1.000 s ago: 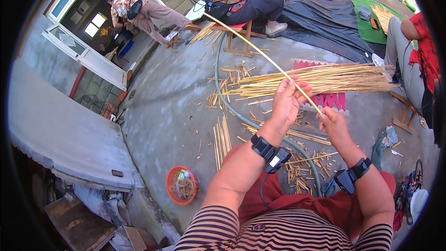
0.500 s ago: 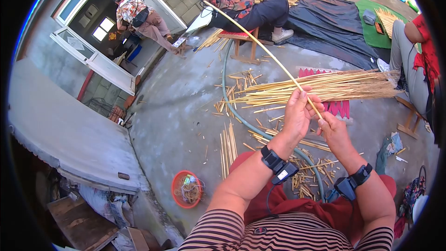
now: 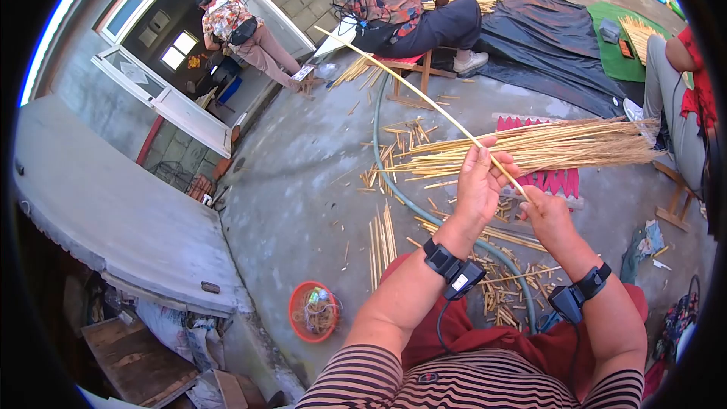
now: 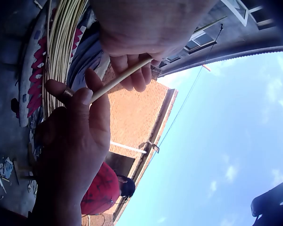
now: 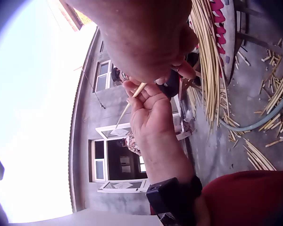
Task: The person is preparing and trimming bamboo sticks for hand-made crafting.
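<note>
- The stalk (image 4: 120,80) is in the air, held between both hands in front of the person's body, above the floor (image 3: 295,204).
- The right hand (image 3: 551,218) pinches it near its closer end, thumb against fingers; whether any of that end runs on past the grip is hidden.
- The left hand (image 3: 477,185) holds it a short way along, the stalk lying across curled fingers with the thumb beside it.
- Its long axis slants from the right hand, through the left, then forward and out to the person's left, so most of its length juts beyond the left hand, unsupported.
- The right hand is thus nearer the close end, the left nearer the long free part; a short bare stretch shows between them.
- The bundle (image 3: 545,142) lies past the hands, running crosswise, at an angle to the stalk.
- Cut pieces (image 3: 503,304) litter the floor nearer the knees, around the hose (image 3: 376,125).
- The basin (image 3: 295,316) stands well apart, to the left.
</note>
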